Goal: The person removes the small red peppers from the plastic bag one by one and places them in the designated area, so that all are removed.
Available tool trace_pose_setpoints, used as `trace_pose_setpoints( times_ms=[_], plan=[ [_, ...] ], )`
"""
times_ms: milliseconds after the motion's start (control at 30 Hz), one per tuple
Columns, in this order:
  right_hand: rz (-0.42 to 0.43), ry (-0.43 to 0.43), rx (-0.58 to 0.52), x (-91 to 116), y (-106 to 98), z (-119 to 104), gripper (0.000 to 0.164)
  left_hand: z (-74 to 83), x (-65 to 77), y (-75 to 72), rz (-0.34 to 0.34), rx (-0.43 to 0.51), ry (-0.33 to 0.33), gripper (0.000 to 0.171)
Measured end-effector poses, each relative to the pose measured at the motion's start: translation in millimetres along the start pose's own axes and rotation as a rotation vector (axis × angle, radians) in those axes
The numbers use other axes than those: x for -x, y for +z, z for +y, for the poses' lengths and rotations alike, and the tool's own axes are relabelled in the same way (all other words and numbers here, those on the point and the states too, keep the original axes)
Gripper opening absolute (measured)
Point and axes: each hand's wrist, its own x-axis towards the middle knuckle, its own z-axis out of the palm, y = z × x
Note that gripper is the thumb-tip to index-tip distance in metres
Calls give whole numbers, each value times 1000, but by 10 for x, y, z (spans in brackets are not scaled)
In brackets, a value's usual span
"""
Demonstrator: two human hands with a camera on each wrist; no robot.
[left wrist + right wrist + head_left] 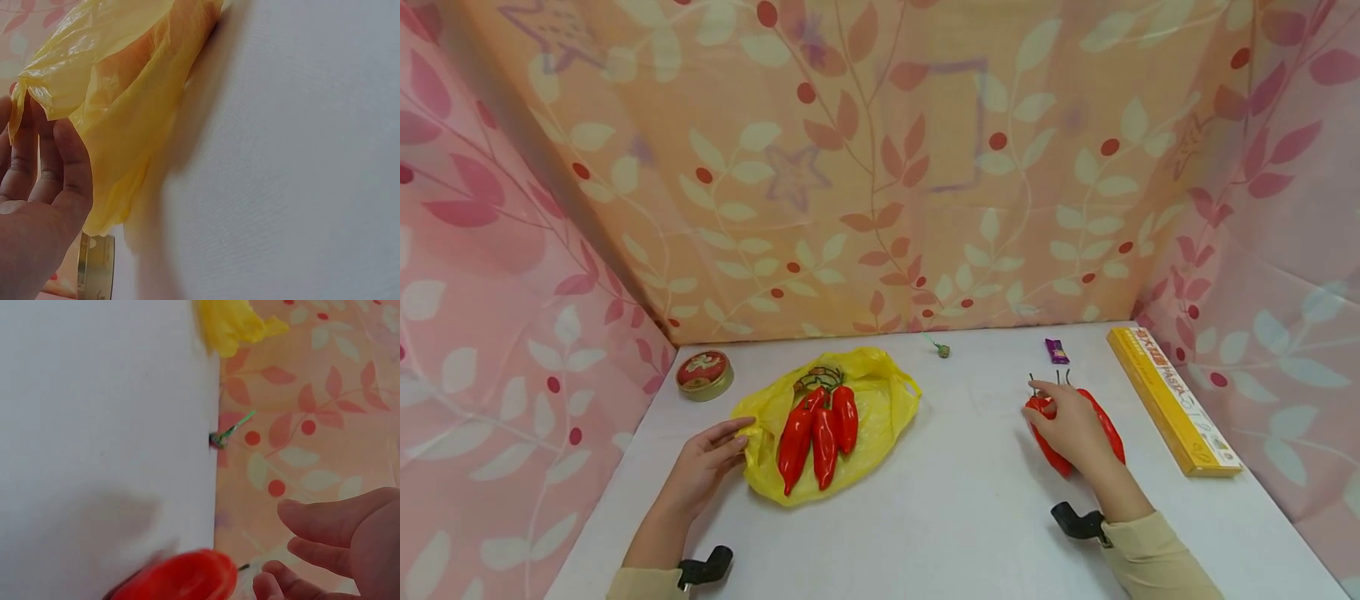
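A yellow plastic bag point(880, 417) lies spread on the white table, its rim pinched by my left hand point(706, 462) between thumb and fingers. Several glossy red chili peppers point(824, 446) with dark stems rest on the bag. In the left wrist view the bag point(125, 150) hangs from the fingertips and hides the peppers. On the right, my right hand point(1071, 427) is over more red chili peppers point(1105, 425), partly covering them. In the right wrist view its thumb and fingers stand apart, beside a blurred red pepper point(187, 578), with nothing between them.
A round red-and-gold tin point(704, 373) stands at the back left. A small green item with a thin strand point(942, 350) and a purple wrapped candy point(1056, 351) lie toward the back. The yellow pasta box point(1172, 400) lies along the right edge. Patterned cloth surrounds the table.
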Motion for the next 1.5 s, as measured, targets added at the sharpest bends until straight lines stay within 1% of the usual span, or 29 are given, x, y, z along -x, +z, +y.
trace_pose_setpoints(
  times_ms=[167, 433, 633, 700, 900, 1100, 1333, 1500],
  plan=[
    [7, -52, -85, -46, 33, -188, 54, 2, -9, 1, -2, 9, -2, 48],
    [7, -122, -183, -133, 176, -545, 49, 2, -9, 4, 7, 17, -7, 47],
    [6, -176, -221, -207, 311, -809, 47, -8, -3, -3, -16, 29, 32, 51],
    [-8, -181, -230, -234, 357, -879, 47, -13, 1, -8, -25, 30, 39, 53],
    [-58, -194, -273, -303, 493, -1092, 47, -12, 20, -10, -18, 31, 42, 52],
    [-110, -224, -350, -365, 631, -1340, 46, 3, 24, -3, -22, 34, 56, 53],
    [-171, -241, -381, -389, 823, -1646, 45, 21, 32, 10, -10, 40, 29, 50],
    [-215, -259, -404, -431, 971, -1796, 46, 26, 22, 26, -12, 38, 20, 47]
  ],
)
